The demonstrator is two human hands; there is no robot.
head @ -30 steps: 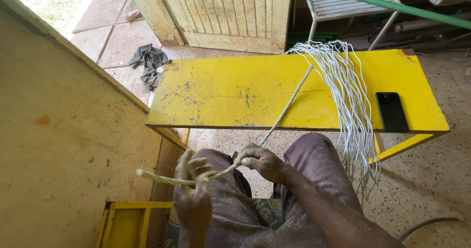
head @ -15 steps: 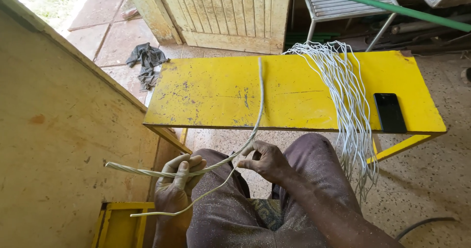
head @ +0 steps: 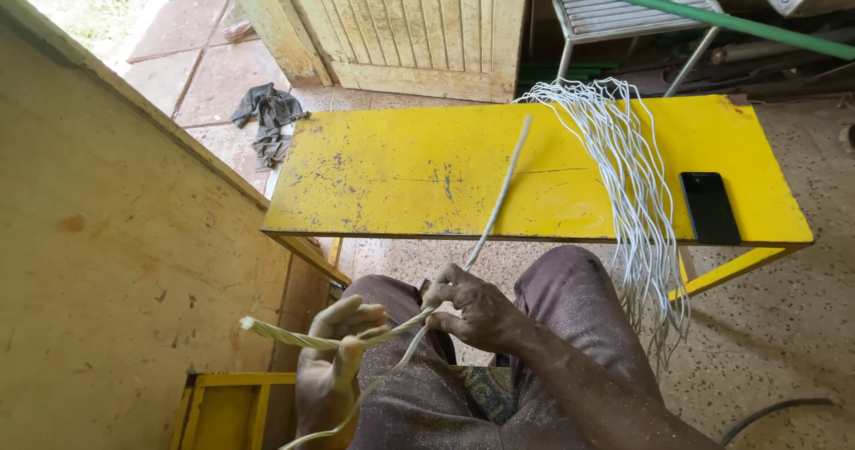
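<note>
I sit with my knees under a yellow table. My left hand grips a twisted pale rope whose end sticks out to the left. My right hand pinches a single white strand that runs up from my lap across the tabletop. A loose tail of strand hangs down over my left thigh. A bundle of white strands lies draped over the table's right part and hangs off its front edge.
A black phone lies on the table's right end. A yellowish wall panel stands close on my left. A wooden door, a grey rag on the floor tiles, a metal chair and a green pipe are behind the table.
The single strand has swung across the table, curved half a second ago and straight now. My left hand rose slightly with the twisted rope; my right hand stays on the strand.
</note>
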